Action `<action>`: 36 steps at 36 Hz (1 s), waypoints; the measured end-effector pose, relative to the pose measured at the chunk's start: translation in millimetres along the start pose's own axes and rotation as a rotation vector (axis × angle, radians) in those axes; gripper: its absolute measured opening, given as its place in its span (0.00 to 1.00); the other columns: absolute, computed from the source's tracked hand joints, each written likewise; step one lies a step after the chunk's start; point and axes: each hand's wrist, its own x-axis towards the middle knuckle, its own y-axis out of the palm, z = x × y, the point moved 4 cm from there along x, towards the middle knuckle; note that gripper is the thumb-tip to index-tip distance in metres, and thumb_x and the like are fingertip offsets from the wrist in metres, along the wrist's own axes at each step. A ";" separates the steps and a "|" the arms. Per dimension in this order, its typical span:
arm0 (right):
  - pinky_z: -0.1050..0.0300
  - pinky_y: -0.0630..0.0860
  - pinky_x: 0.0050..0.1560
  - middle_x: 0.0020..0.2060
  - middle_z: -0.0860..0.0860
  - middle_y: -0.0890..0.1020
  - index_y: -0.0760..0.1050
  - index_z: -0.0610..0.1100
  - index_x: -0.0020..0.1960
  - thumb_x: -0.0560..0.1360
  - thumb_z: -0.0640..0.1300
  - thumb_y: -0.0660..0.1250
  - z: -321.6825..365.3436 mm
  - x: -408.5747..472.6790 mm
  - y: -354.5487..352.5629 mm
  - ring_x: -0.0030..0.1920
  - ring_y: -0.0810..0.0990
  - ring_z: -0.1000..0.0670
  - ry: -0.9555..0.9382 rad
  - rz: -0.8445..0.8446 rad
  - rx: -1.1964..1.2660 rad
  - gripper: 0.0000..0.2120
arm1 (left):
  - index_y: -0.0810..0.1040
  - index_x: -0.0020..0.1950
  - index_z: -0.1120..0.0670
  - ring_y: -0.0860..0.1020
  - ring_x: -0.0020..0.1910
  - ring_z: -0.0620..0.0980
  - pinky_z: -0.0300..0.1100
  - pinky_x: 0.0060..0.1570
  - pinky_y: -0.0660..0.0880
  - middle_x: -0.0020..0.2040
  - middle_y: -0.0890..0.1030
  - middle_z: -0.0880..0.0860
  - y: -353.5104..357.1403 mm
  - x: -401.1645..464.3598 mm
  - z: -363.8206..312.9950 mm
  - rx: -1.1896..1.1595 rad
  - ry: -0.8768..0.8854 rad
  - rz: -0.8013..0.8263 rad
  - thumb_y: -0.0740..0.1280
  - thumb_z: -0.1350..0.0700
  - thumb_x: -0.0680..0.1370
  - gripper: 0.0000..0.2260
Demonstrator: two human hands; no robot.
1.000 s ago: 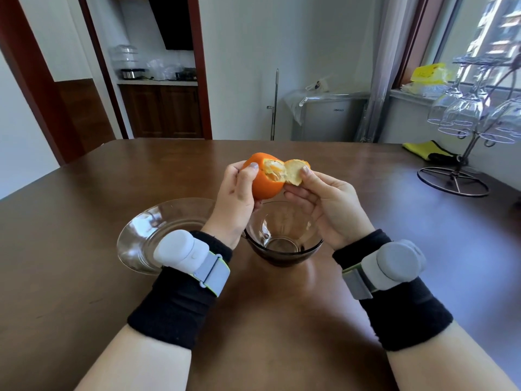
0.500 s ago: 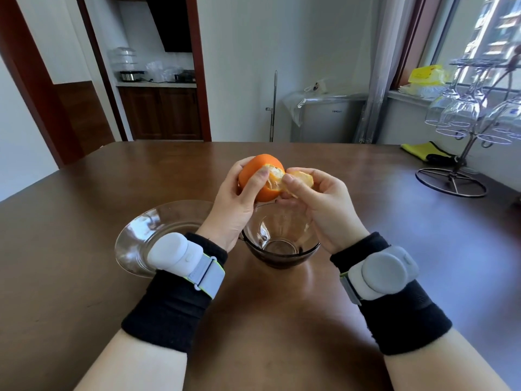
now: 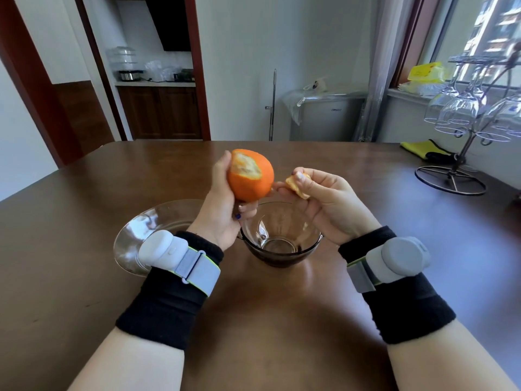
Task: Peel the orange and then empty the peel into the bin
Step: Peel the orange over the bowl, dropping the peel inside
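Observation:
My left hand (image 3: 222, 210) grips the orange (image 3: 252, 180) above the table, its fingers curled round the fruit. A patch near the top of the orange is bare of peel and shows pale pith. My right hand (image 3: 327, 204) pinches a torn-off piece of peel (image 3: 296, 186) between thumb and fingers, just right of the orange and apart from it. Both hands hover over a small clear glass bowl (image 3: 307, 246) that holds nothing. No bin is in view.
A clear glass plate (image 3: 135, 238) lies left of the bowl on the brown wooden table (image 3: 282, 320). A wire rack (image 3: 454, 176) with hanging wine glasses stands at the far right. A yellow cloth (image 3: 423, 149) lies behind it.
The piece of peel has come off the orange. My right hand has pulled it away to the right, and my left hand has turned the orange so the bare patch faces up and left.

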 end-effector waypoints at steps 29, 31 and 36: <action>0.51 0.81 0.44 0.44 0.48 0.80 0.81 0.51 0.53 0.69 0.50 0.73 5.4 -4.2 10.7 0.39 0.80 0.45 -0.438 -0.096 -0.951 0.13 | 0.76 0.52 0.53 0.81 0.50 0.53 0.53 0.54 0.79 0.48 0.82 0.55 -7.8 4.7 3.8 0.665 0.201 -0.068 0.58 0.26 0.65 0.34; 0.56 0.81 0.43 0.43 0.47 0.81 0.82 0.48 0.53 0.70 0.48 0.72 7.3 -3.9 8.7 0.38 0.81 0.49 -0.474 -0.122 -0.957 0.11 | 0.76 0.48 0.53 0.81 0.49 0.53 0.49 0.51 0.80 0.45 0.82 0.54 -8.3 4.4 3.1 0.666 0.210 -0.078 0.60 0.27 0.65 0.31; 0.64 0.79 0.38 0.40 0.50 0.82 0.83 0.43 0.52 0.73 0.43 0.70 7.8 -4.9 4.7 0.35 0.82 0.54 -0.527 -0.112 -1.059 0.09 | 0.76 0.44 0.52 0.80 0.45 0.50 0.42 0.42 0.77 0.41 0.81 0.51 -9.1 5.2 4.3 0.724 0.244 -0.094 0.62 0.30 0.67 0.26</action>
